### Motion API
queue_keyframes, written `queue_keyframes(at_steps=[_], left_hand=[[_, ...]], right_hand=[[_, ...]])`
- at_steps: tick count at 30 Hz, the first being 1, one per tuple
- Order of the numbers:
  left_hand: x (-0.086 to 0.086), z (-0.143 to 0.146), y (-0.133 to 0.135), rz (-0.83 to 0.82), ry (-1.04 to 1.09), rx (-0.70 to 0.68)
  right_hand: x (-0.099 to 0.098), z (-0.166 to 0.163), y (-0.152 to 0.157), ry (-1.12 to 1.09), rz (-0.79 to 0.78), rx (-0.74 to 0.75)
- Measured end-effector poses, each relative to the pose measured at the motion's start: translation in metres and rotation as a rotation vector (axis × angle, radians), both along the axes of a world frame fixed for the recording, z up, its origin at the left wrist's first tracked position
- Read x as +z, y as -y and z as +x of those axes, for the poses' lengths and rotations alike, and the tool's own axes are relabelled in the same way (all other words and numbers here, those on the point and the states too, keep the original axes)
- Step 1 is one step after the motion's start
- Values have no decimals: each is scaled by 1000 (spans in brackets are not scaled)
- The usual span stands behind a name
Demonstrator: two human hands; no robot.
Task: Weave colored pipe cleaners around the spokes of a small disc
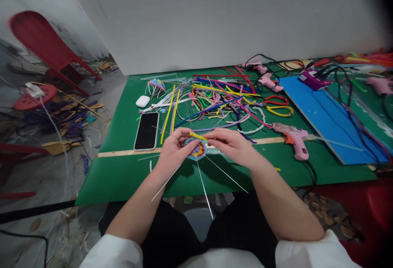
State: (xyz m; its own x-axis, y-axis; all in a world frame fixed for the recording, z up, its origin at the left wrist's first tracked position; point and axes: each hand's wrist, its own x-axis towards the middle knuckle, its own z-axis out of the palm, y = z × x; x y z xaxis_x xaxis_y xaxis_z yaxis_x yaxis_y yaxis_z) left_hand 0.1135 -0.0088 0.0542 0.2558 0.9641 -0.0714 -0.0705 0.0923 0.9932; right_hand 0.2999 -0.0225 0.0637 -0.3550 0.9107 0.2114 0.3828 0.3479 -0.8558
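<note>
Two grips: left hand (175, 147) pinches the ringed disc (197, 150), right hand (235, 145) the yellow strip (199, 136); both look light, soft; rim (195, 158) seems safest; thin near spokes (205, 190) may bend.

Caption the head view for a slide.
Left hand grips a multicoloured ringed disc; right hand pinches a fuzzy yellow strip.

One camera, worn on the head, is looking forward and down from above the person's dark-clothed lap (172, 231), at bottom centre. The left hand (176, 147) and right hand (231, 143) are appearing near mid-frame, at close range. Beyond them the green table (116, 178) is stretching across the middle, and a pale panel (215, 22) is filling the top.
</note>
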Motion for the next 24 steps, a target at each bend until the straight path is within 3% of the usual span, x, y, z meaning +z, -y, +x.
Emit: queue_keyframes(at_steps=[11,17,24], left_hand=[[1,1,3,-39,-1,-80],[-1,2,4,-44,-6,-114],[-8,1,4,18,-47,-73]], right_hand=[[-1,1,1,15,-27,21],[-7,-7,2,-76,-71,-93],[-10,-10,1,-93,-27,-121]])
